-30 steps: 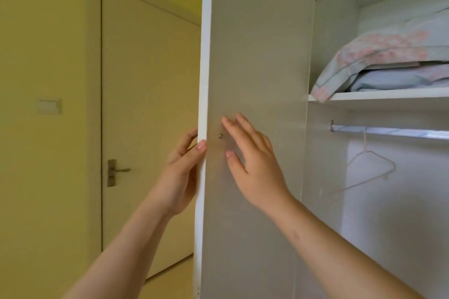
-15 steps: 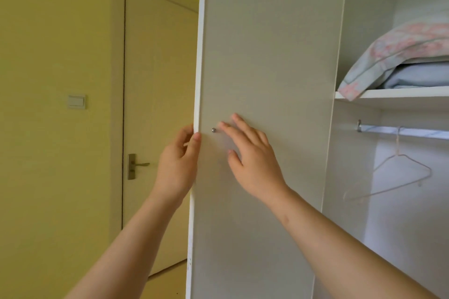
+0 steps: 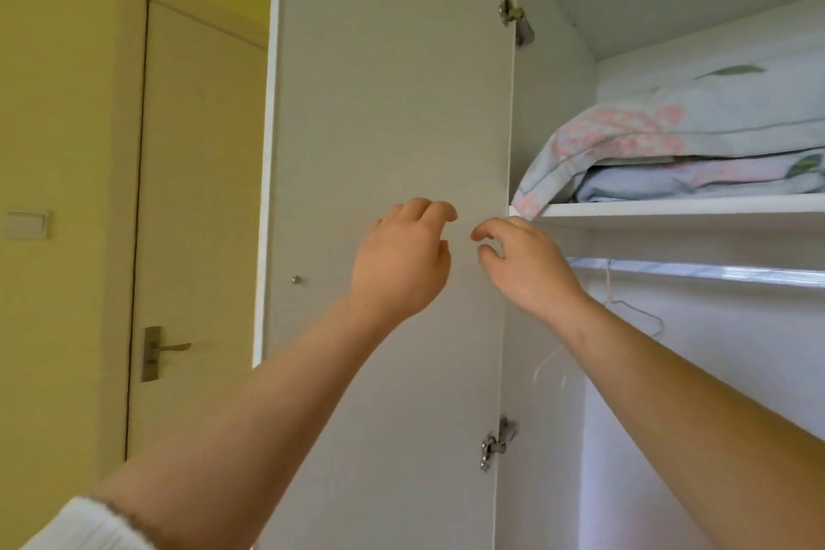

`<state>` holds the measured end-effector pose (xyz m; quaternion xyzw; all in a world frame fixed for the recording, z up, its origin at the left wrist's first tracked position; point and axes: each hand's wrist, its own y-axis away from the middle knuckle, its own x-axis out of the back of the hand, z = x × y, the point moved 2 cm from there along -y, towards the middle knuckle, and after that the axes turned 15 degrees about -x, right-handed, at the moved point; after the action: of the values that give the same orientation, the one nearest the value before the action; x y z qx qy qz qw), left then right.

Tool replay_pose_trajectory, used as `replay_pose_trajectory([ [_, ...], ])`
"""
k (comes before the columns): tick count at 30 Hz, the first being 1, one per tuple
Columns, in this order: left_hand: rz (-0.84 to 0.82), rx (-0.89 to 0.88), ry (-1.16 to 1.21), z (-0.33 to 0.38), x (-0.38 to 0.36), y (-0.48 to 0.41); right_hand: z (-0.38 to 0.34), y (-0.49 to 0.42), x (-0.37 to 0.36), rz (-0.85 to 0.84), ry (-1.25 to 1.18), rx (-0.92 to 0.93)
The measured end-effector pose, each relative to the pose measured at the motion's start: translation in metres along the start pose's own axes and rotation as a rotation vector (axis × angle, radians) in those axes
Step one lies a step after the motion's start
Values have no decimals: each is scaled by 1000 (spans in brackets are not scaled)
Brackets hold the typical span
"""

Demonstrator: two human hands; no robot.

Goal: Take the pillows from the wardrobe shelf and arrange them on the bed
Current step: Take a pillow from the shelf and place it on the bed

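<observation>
Wardrobe door (image 3: 393, 103) open; pillows (image 3: 678, 138) on shelf (image 3: 669, 210); both hands raised, seemingly empty, fingers loosely curled.

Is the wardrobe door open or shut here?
Open. The wardrobe door stands swung outward on its hinges, exposing the shelf with stacked pillows and the hanging rail.

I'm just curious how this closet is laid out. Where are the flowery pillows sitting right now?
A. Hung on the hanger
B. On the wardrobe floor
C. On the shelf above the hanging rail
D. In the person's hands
C: the pillows lie stacked on the shelf, above the rail; both hands are empty.
</observation>
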<state>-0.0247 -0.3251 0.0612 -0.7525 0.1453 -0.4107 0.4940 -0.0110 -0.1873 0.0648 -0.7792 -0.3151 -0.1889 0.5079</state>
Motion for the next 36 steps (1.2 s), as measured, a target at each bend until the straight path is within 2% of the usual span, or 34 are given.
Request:
replay_pose_trajectory([
  [3, -107, -42, 49, 30, -27, -35, 34, -4, 36, 68, 75, -48],
  [7, -124, -141, 119, 80, -60, -77, 81, -1, 87, 133, 195, -131],
  [11, -39, -251, 211, 129, -82, -110, 122, 7, 135, 186, 315, -197],
  [15, 23, -289, 303, 164, -104, -136, 155, 13, 178, 238, 420, -265],
  [24, 168, -316, 358, 190, -146, -215, 209, -12, 230, 367, 548, -342],
  [26, 245, -402, 292, 189, -155, -228, 219, -24, 231, 383, 578, -356],
  [28, 336, -565, 110, 188, -166, -242, 223, -41, 231, 407, 587, -345],
  [30, 398, -651, -1, 186, -175, -255, 224, -60, 230, 438, 591, -327],
  [36, 385, -532, 46, 174, -195, -298, 223, -115, 228, 558, 728, -245],
])
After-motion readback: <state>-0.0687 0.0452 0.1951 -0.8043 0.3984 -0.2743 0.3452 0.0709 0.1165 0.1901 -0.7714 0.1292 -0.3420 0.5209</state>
